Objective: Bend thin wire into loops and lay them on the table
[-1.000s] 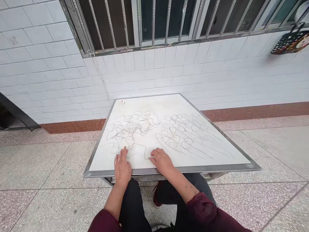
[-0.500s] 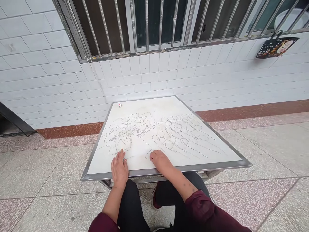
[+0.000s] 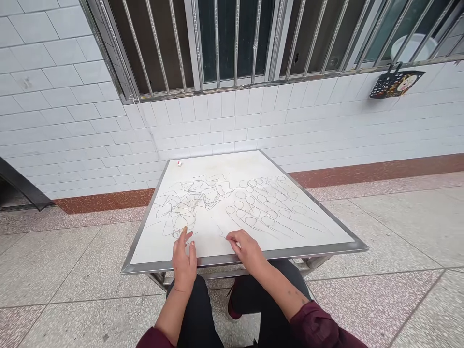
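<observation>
My right hand (image 3: 246, 246) pinches the end of a thin dark strand (image 3: 217, 226) just above the near part of a white-topped table (image 3: 213, 249). The strand runs up and left from the fingertips, and its exact kind is too fine to tell. Close by on the left, my left hand (image 3: 184, 258) is raised a little over the table's front edge, thumb and fingers apart. Beyond it lies a tangle of wavy thin strands (image 3: 192, 200). On the right side, several strands with looped ends (image 3: 266, 200) lie spread out, their straight tails pointing toward the near right.
A small white-and-red object (image 3: 180, 164) sits at the table's far left corner. Grey metal edging (image 3: 308, 250) frames the top. Behind stands a white tiled wall (image 3: 217, 123) with a barred window (image 3: 232, 43). A patterned bag (image 3: 397, 83) hangs at right.
My left hand has lifted from lying flat on the table, and its fingers have spread and curled. My right hand has shifted slightly down and right, its fingers now pinched at the strand.
</observation>
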Available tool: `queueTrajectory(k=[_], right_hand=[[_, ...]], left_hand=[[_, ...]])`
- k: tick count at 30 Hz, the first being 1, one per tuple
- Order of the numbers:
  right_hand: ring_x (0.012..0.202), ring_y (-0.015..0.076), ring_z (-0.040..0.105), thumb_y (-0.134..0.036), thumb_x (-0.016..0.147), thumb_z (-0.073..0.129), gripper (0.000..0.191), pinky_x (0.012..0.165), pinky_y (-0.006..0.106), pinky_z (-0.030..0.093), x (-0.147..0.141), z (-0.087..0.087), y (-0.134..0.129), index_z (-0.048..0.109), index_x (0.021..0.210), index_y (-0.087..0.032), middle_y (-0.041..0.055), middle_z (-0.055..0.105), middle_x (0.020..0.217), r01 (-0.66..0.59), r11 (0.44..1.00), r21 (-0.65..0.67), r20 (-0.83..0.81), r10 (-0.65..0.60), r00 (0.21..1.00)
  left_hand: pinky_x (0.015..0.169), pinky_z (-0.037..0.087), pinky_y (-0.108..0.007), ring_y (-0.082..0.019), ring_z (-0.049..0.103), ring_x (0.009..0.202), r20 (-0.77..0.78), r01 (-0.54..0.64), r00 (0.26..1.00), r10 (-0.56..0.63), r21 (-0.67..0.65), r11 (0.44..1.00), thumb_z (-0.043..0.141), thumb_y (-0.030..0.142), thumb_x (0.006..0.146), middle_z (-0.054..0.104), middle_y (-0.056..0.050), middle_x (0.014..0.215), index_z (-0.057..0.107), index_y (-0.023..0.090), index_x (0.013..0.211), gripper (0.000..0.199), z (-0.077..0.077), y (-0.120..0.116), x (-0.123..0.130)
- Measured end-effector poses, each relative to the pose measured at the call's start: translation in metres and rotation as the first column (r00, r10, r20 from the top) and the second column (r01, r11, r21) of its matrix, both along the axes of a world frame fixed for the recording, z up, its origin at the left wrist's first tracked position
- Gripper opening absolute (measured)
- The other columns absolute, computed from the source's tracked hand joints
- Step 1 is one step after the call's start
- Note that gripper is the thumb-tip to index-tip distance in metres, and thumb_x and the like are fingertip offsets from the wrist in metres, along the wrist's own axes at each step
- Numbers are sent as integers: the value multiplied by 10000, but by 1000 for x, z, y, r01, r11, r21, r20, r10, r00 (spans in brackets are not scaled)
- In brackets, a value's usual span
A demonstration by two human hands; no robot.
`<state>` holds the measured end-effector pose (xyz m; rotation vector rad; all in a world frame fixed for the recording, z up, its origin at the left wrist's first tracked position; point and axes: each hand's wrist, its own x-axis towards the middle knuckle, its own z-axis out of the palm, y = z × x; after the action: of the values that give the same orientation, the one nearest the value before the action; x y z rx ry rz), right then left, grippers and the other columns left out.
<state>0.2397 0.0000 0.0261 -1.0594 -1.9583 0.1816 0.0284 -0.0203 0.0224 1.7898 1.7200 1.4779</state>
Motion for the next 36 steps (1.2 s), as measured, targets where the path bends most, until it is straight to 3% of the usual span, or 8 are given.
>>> queueTrajectory(k=[2, 5, 8, 10, 20, 25, 31, 36], right_hand=[[791, 173, 569, -103, 915, 471, 148, 691, 304, 477, 1, 9, -13, 550, 970, -216, 32, 635, 840, -40, 996, 81, -70, 46, 997], [815, 175, 562, -75, 911, 468, 201, 713, 316, 471, 2, 18, -30, 550, 1023, -221, 36, 648, 871, -144, 975, 168, -53, 154, 987], [838, 185, 560, -65, 910, 455, 247, 732, 341, 467, 3, 21, -42, 547, 1075, -224, 44, 654, 895, -257, 947, 193, 46, 253, 966], [842, 193, 558, -80, 922, 437, 261, 730, 351, 466, 3, 23, -46, 542, 1114, -222, 52, 652, 896, -288, 943, 165, 87, 277, 957], [857, 198, 522, -88, 937, 382, 307, 748, 357, 473, 1, 39, -61, 549, 1159, -217, 76, 629, 989, -402, 915, -34, 74, 404, 912], [917, 198, 553, -244, 919, 514, 182, 807, 358, 471, 0, 43, -67, 575, 1088, -216, 72, 620, 1002, -352, 908, -226, -182, 316, 931], [770, 143, 586, -404, 897, 542, 242, 697, 278, 476, -2, 48, -63, 619, 1029, -217, 30, 661, 922, -508, 690, -516, -613, 117, 781], [736, 133, 579, -418, 867, 580, 221, 603, 238, 431, -7, 43, -63, 648, 881, -208, 14, 646, 856, -535, 708, -462, -688, 95, 719]], left_hand=[[776, 492, -375, -236, 603, 1003, 394, 88, 919, -15, -169, 982, 439, 433, 918, 641, -134, 1138, 291, 204, 1422, 573, 11, -10, 22], [729, 497, -339, -233, 632, 955, 743, 346, 669, -4, -307, 887, 501, 512, 875, 657, -160, 1100, 310, 174, 1409, 660, 28, -23, 48], [800, 477, -335, -212, 632, 961, 882, 481, 468, -57, -200, 853, 553, 481, 863, 665, -152, 1115, 340, 185, 1401, 650, 43, -32, 56], [816, 465, -323, -196, 633, 940, 900, 519, 422, -106, -144, 843, 620, 421, 836, 677, -127, 1092, 376, 199, 1389, 643, 51, -37, 54], [879, 438, -310, -181, 627, 914, 780, 476, 589, -209, -126, 870, 659, 337, 817, 697, -49, 900, 503, 208, 1309, 532, 62, -56, 52], [773, 445, -265, -115, 577, 709, 799, 415, 583, -150, -133, 900, 662, 328, 814, 683, -13, 831, 461, 223, 1340, 573, 60, -59, 50], [719, 436, -253, -119, 560, 682, 776, 431, 612, -152, -166, 887, 671, 345, 804, 681, -10, 795, 427, 222, 1366, 625, 59, -69, 52], [713, 437, -266, -139, 573, 689, 722, 482, 660, -208, -195, 854, 648, 378, 821, 675, -15, 786, 422, 225, 1372, 615, 51, -77, 55]])
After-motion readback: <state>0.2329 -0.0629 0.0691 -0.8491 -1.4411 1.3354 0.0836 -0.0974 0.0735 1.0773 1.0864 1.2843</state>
